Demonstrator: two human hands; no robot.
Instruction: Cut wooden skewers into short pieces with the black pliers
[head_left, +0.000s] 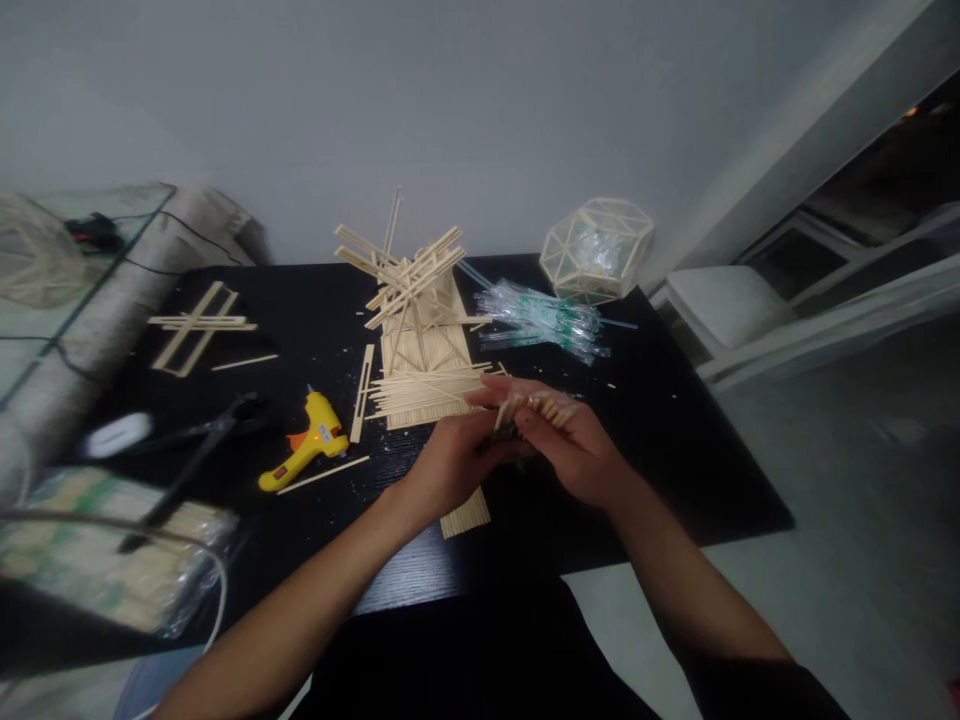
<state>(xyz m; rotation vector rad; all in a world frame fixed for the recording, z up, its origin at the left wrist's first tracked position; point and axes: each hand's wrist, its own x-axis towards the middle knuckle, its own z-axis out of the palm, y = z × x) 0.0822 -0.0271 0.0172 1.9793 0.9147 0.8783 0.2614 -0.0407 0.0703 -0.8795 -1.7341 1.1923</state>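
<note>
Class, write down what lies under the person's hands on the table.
A flat mat of sticks pokes out beneath the left hand, which covers its far end. The right hand holds short sticks.

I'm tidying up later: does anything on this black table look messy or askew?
Yes: pale wood crumbs are scattered over the black table beside the yellow glue gun, and flat wooden sticks atop the stick stack jut at crossed angles. The left hand and right hand hold a bundle of short sticks.
</note>
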